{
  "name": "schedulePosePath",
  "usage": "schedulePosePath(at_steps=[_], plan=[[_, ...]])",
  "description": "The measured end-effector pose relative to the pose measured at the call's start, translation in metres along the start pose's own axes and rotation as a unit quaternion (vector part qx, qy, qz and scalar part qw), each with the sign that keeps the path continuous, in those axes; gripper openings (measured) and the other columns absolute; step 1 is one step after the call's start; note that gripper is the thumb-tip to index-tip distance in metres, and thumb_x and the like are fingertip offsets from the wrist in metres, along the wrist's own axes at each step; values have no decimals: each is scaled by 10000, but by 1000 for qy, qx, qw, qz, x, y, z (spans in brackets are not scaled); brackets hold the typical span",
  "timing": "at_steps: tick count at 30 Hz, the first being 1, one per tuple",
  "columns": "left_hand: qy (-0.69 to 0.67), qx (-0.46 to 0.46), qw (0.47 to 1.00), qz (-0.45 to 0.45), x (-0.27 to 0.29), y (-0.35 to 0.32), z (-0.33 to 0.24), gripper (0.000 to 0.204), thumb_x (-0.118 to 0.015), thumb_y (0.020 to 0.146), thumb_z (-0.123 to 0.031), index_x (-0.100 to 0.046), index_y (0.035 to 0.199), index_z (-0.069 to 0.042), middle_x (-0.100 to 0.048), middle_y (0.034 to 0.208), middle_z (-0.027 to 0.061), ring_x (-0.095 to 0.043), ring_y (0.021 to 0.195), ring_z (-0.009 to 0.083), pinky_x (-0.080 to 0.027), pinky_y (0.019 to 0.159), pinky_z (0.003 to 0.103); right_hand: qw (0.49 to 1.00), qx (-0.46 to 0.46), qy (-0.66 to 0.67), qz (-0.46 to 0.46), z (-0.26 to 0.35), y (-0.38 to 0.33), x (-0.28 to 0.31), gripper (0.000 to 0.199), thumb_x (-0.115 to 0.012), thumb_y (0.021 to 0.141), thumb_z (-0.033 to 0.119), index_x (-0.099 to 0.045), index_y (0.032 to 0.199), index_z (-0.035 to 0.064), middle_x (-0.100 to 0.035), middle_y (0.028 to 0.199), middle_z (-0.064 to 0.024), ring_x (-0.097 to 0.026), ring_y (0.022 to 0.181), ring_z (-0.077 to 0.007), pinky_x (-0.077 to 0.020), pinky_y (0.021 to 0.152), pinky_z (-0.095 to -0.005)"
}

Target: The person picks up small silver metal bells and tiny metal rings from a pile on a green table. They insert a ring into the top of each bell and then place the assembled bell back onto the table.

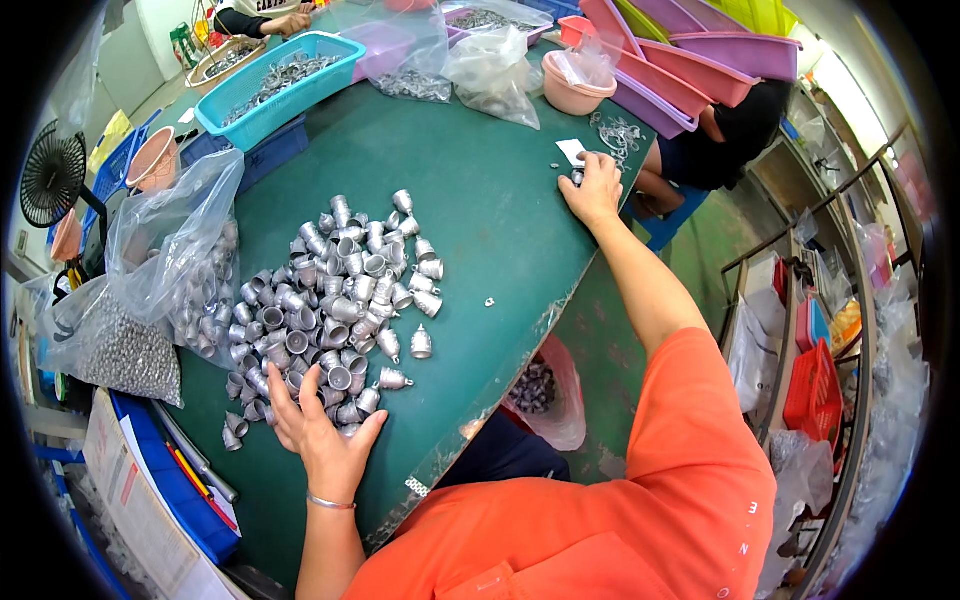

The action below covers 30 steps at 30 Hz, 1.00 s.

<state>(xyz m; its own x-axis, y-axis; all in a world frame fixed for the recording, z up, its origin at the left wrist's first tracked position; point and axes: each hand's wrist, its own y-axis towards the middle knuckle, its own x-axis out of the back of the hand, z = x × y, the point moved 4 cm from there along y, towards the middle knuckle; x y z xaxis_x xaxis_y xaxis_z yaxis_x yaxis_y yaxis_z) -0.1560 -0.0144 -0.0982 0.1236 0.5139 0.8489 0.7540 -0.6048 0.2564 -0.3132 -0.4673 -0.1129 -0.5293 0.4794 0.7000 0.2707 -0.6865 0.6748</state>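
Silver bell-shaped cups heaped at and beyond left hand, spread wide | right hand curled over small piece, can't tell if gripped | clear bag crowding heap, farther left than left hand; white card just past right hand | long axes jumbled; one past left thumb points rightward

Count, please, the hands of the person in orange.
2: the left hand, spread at the near edge of the silver bell-shaped pieces, and the right hand, beside the white card. Neither is fully hidden.
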Motion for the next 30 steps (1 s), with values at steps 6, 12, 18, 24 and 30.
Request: schedulePosePath(at_steps=[6,12,18,24,30], plan=[[2,-2,1000,6,0,2,-1,897,-828,499,-258,-401,1278,-135,-147,1473,165,-215,1309,380,-169,1052,492,996,3,14,90,-32,21,-41,179,-631,784,200,-569,899,78,-560,919,-126,-525,908,-331,-426,784,-422],[-2,15,1000,19,2,1,0,894,-838,507,-276,-398,1271,-128,-131,1468,174,-189,1318,391,-162,1038,528,979,129,115,109,1,22,-31,124,-623,796,173,-600,832,57,-573,831,-129,-547,842,-309,-439,761,-386],[9,13,1000,17,-1,2,-2,889,-821,505,-262,-404,1280,-129,-152,1472,161,-214,1310,385,-179,1051,490,978,132,126,100,-8,20,-39,130,-655,758,145,-599,760,29,-565,809,-140,-549,804,-314,-443,741,-393],[11,5,1000,15,-1,2,-1,894,-822,502,-256,-403,1279,-117,-152,1471,165,-214,1310,388,-187,1049,494,991,84,103,-19,-29,33,-38,88,-635,730,81,-567,700,34,-561,792,-143,-542,797,-320,-432,728,-392],[2,8,1000,24,-1,2,-1,900,-838,500,-281,-402,1270,-119,-142,1463,184,-185,1320,393,-166,1045,516,994,-90,-3,58,-48,45,-44,225,-590,817,296,-670,890,99,-571,1011,-104,-501,1005,-312,-397,864,-463]])
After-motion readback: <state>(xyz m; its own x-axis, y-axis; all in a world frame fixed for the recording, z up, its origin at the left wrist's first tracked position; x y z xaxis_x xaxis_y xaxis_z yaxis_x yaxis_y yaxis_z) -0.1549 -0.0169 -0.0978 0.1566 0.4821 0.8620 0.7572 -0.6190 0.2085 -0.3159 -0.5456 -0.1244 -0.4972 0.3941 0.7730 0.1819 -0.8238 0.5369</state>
